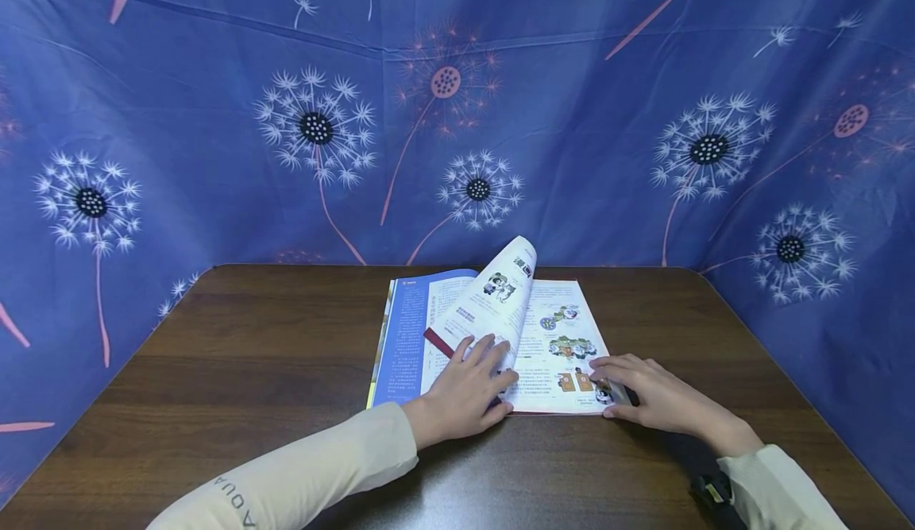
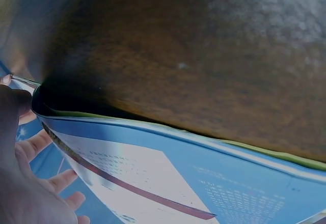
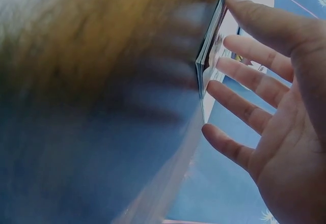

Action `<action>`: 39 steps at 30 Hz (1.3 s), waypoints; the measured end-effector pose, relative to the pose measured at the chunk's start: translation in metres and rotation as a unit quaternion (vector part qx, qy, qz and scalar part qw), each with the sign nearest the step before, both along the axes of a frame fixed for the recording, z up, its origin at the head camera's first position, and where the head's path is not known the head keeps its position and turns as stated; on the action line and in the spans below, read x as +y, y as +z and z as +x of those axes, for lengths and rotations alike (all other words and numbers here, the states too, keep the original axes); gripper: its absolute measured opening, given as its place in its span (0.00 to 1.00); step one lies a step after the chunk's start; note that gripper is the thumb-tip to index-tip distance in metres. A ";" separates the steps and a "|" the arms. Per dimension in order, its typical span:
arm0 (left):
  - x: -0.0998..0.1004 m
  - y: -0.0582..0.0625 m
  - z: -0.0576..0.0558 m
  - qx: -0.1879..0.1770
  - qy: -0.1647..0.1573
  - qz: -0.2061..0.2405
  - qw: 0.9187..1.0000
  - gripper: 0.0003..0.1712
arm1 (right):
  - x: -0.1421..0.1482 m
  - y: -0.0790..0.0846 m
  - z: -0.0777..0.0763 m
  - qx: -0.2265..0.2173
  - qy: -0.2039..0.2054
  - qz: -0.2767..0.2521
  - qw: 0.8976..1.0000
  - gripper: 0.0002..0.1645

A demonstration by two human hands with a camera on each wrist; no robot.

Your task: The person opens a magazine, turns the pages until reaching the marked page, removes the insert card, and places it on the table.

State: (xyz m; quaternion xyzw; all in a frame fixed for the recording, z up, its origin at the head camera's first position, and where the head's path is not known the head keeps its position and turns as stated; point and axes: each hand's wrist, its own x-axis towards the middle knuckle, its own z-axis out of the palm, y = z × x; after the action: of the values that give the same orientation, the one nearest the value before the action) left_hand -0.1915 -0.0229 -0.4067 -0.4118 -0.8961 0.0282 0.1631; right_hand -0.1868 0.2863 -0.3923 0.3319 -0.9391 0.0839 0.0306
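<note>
An open magazine [image 1: 572, 299] lies on the table, with blue and white print on its left page and small cartoons on the right. One page [image 1: 493, 292] stands half turned, curling over toward the left. On its lower part rests my left hand [image 1: 465, 391], fingers spread, close to the spine. At the lower right corner, my right hand [image 1: 654, 395] touches the pages, fingertips on the paper and thumb near the bottom edge. The right wrist view shows those fingers [image 3: 244, 107] nearly straight and apart along the page edge. The left palm [image 2: 30, 198] shows beside the spine.
A dark brown wooden table [image 1: 236, 339] spreads around the magazine. Behind it and at both sides hangs a blue cloth [image 1: 572, 156] with dandelion prints. A black strap with a buckle [image 1: 711, 490] sits by the right wrist.
</note>
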 end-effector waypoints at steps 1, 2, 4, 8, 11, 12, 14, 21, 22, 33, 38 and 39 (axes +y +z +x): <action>0.000 0.000 0.000 0.002 -0.002 0.002 1.000 0.23 | 0.000 0.000 0.000 0.000 -0.001 -0.001 1.000 0.25; 0.000 -0.001 0.000 0.004 -0.003 0.004 1.000 0.23 | 0.000 0.000 0.000 0.000 -0.001 -0.002 1.000 0.25; 0.000 -0.001 0.000 0.004 -0.005 0.004 1.000 0.23 | 0.000 0.000 0.001 0.000 -0.001 -0.003 1.000 0.24; 0.000 0.000 0.000 -0.002 -0.007 -0.001 1.000 0.22 | -0.001 0.001 0.001 -0.002 -0.002 -0.004 1.000 0.22; 0.001 0.000 0.000 -0.006 -0.009 -0.006 1.000 0.22 | 0.000 0.002 0.001 -0.006 -0.003 -0.003 1.000 0.21; 0.001 0.001 0.000 -0.008 -0.010 -0.007 1.000 0.22 | 0.000 0.002 0.001 -0.007 -0.003 -0.003 1.000 0.21; 0.001 0.001 0.000 -0.012 -0.011 -0.009 1.000 0.22 | 0.000 0.001 0.001 -0.003 -0.003 -0.003 1.000 0.21; 0.002 0.004 0.001 -0.007 -0.011 -0.023 1.000 0.23 | 0.002 -0.001 0.000 -0.005 -0.003 -0.005 1.000 0.22; 0.002 0.004 0.001 -0.007 -0.010 -0.024 1.000 0.23 | 0.002 -0.001 0.000 -0.009 -0.003 -0.005 1.000 0.22; 0.002 0.003 0.001 -0.002 -0.005 -0.036 0.999 0.23 | 0.001 0.002 0.001 -0.049 -0.023 0.002 0.999 0.21; 0.000 0.002 0.002 -0.014 0.001 -0.031 0.999 0.24 | 0.000 0.001 0.001 -0.032 -0.014 -0.004 0.999 0.20; 0.000 0.002 0.002 -0.017 0.000 -0.027 0.999 0.24 | 0.000 0.001 0.001 -0.026 -0.011 -0.007 1.000 0.20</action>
State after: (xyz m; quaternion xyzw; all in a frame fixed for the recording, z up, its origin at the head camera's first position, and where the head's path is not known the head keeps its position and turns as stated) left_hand -0.1900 -0.0230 -0.4049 -0.4161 -0.8978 0.0451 0.1367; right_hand -0.1860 0.2860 -0.3914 0.3193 -0.9425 0.0987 0.0092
